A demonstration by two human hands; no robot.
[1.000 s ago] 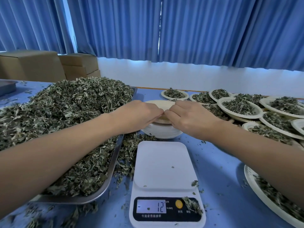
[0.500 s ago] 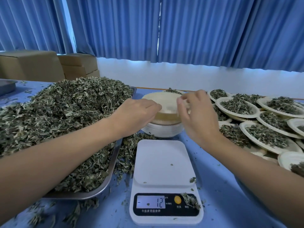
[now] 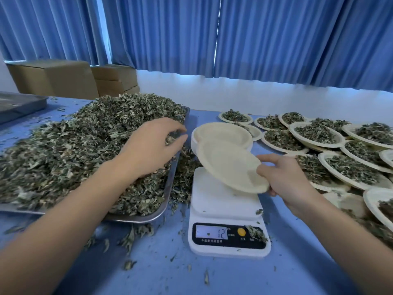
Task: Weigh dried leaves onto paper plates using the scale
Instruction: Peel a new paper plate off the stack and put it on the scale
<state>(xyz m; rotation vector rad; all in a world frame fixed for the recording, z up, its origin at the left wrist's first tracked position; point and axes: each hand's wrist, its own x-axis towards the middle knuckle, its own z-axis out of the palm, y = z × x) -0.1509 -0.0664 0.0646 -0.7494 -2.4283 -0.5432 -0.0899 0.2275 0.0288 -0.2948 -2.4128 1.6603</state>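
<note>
Two hands work near the scale (image 3: 225,201). The right hand (image 3: 285,179) holds one empty paper plate (image 3: 229,165) by its right rim, with the thumb on top of the rim and the other fingers curled under it. The plate is tilted and hangs just over the white top of the scale. I cannot tell if its low edge touches the scale. Left of the scale, the left hand (image 3: 153,145) dips into a big heap of dried leaves (image 3: 85,145) on a metal tray (image 3: 170,188). Its fingers are bent and pinch some leaves at their tips. Behind the scale stands a stack of empty plates (image 3: 221,133). Right of the scale lie many filled plates (image 3: 316,135). The scale's screen shows 12.
</note>
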